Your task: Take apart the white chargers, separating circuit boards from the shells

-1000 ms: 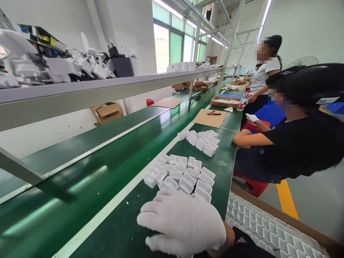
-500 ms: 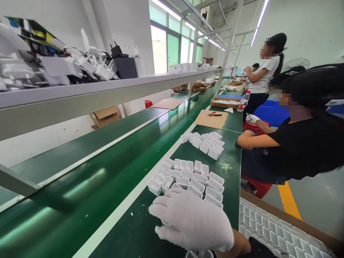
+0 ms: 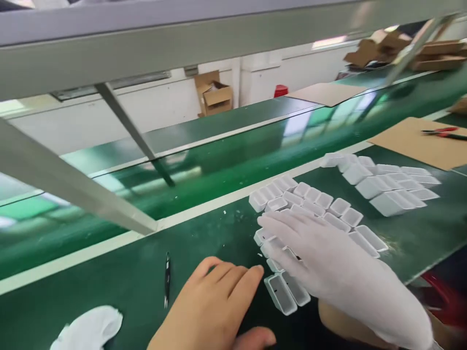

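Note:
My right hand (image 3: 328,257), in a white glove, lies with its fingers stretched out over a group of white open-topped plastic boxes (image 3: 282,294). It covers some of them, and its fingertips touch the group. Small dark marks show inside a few boxes. Bare and holding nothing, my left hand (image 3: 215,306) hovers just left of the near boxes, its fingers slightly bent and the thumb apart. To its left, a pair of black tweezers (image 3: 167,282) lies on the green table. A loose white glove (image 3: 89,330) rests at the lower left.
A second cluster of white boxes (image 3: 390,187) stands farther right. Red-handled pliers (image 3: 443,132) lie on a cardboard sheet (image 3: 408,141) behind it. A shelf beam (image 3: 204,48) crosses overhead, with a slanted post (image 3: 76,180) at left. A green conveyor belt (image 3: 226,155) runs behind.
The view has swung left and down. My bare left hand, the tweezers and the loose glove have come into view. My right hand is still over the boxes; the co-workers are out of view.

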A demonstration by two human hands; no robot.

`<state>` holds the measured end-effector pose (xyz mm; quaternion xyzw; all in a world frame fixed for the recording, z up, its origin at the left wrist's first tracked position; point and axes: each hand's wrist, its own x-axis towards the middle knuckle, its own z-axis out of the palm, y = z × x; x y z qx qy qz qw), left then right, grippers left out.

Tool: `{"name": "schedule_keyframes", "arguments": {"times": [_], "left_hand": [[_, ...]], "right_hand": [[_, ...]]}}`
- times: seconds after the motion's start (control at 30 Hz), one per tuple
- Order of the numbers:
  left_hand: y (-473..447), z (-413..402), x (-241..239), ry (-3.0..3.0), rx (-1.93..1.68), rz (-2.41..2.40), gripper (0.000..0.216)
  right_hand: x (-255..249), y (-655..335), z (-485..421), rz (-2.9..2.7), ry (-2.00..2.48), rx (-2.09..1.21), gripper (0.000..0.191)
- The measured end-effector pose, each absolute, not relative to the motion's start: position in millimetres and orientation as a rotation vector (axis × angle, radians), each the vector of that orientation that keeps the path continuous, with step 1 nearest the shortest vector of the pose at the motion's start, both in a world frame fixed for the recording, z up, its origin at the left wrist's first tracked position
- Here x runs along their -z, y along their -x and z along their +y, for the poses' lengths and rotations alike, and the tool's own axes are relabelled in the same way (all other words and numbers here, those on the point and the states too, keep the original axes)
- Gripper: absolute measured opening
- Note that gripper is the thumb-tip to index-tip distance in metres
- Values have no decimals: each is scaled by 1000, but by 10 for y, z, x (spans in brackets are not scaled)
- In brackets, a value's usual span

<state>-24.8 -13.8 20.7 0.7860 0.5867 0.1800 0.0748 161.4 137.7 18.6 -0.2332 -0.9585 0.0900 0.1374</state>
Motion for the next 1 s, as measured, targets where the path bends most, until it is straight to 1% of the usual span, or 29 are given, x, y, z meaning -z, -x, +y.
{"name": "schedule_keyframes", "arguments": {"times": [0.03,0.1,0.17,0.23,0.33,0.43,0.5,0.57,0.63,0.7,0.77,0.87,1.0], "left_hand": [[194,-111,-155,-2255,-533,1795,48],[141,-47,3,-2017,-621,1853,31],[198,15,231,-1687,-862,1865,15],[357,51,514,-1319,-1226,1828,17],[631,38,957,-1072,-1479,1960,22],[749,-30,1271,-970,-1575,2017,21],[729,-75,1365,-968,-1597,2005,20],[675,-108,1385,-995,-1606,1986,19],[624,-132,1371,-1027,-1617,1976,18],[595,-148,1356,-1050,-1629,1969,19],[589,-160,1353,-1062,-1640,1959,20],[607,-170,1370,-1055,-1659,1937,20],[645,-177,1394,-1023,-1675,1885,25]], "right_hand": [[-185,-1626,1358,-2782,619,-237,27],[-193,-1653,1315,-2804,494,-186,31],[-201,-1698,1284,-2810,398,-124,33],[-197,-1763,1276,-2803,366,-81,34],[-195,-1848,1280,-2797,387,-33,38],[-243,-1799,1204,-2827,301,0,38],[-266,-1647,1063,-2843,211,-19,34],[-204,-1420,851,-2842,120,-161,29],[-2,-1173,605,-2746,4,-481,22],[329,-965,380,-2467,-124,-782,19],[706,-837,224,-2295,-152,-858,20],[1134,-798,145,-2287,-117,-925,21],[1326,-854,177,-2308,-198,-891,20]]}}
